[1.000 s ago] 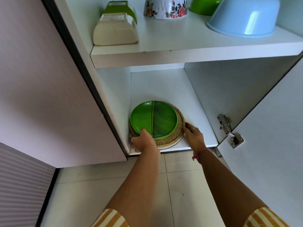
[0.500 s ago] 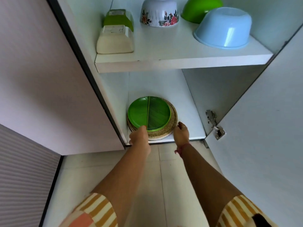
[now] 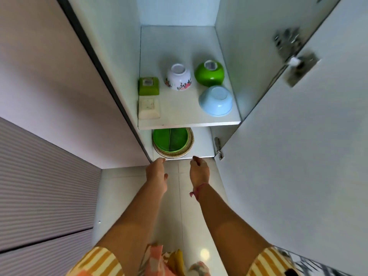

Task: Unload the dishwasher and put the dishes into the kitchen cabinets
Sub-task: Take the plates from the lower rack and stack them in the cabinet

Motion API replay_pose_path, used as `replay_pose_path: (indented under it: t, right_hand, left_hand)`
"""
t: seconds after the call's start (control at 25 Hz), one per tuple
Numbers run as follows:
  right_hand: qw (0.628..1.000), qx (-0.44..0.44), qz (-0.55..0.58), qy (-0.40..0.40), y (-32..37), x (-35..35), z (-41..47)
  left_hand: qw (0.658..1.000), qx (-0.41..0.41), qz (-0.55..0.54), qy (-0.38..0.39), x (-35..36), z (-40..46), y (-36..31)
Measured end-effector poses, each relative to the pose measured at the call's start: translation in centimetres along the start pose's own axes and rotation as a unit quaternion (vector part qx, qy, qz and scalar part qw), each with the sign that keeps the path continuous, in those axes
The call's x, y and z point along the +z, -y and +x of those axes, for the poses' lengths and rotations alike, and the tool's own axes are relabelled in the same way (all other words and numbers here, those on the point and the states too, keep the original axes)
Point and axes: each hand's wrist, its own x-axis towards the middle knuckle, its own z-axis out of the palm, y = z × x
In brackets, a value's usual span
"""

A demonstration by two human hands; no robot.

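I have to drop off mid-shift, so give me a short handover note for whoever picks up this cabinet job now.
Left hand: open, holding nothing, just outside the cabinet's bottom shelf.
Right hand: loosely curled, empty, beside it.
Green plate lies on the speckled plates on that bottom shelf.
Upper shelf: five dishes upside down.
Done: plates stacked.
Left: any further dishes; the dishwasher is out of view. Doors are open.

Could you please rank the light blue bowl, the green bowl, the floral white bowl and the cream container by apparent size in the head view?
1. light blue bowl
2. green bowl
3. floral white bowl and cream container: they look alike, so I leave them unranked.
The blue bowl sits nearer the camera, which may flatter it.
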Motion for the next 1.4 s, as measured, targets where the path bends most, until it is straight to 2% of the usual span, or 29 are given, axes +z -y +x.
replay_pose_path:
  t: [0.28, 0.4, 0.52, 0.88, 1.16, 1.4]
  right_hand:
    - [0.995, 0.059, 0.059, 0.047, 6.2, -10.1, -19.5]
    - [0.993, 0.044, 0.070, 0.086, 8.5, -14.6, -26.7]
    - [0.991, 0.028, 0.092, 0.090, 9.6, -19.0, -32.0]
    - [0.990, 0.010, 0.069, 0.119, 5.7, -30.8, -41.9]
    - [0.995, 0.017, 0.030, 0.090, -0.1, -40.9, -45.3]
    - [0.998, 0.019, 0.019, 0.061, -2.7, -48.8, -44.6]
  left_hand:
    - [0.999, 0.025, 0.029, 0.011, -6.0, -20.6, -0.2]
    - [0.999, 0.029, 0.035, 0.023, -9.0, -28.5, 1.6]
    - [0.999, 0.001, 0.028, 0.019, -11.9, -34.4, 4.1]
    - [0.996, 0.024, -0.028, 0.078, -17.8, -48.0, 11.3]
    - [0.993, 0.021, -0.041, 0.111, -20.2, -54.2, 19.9]
    - [0.995, 0.008, -0.010, 0.096, -17.4, -56.3, 25.7]
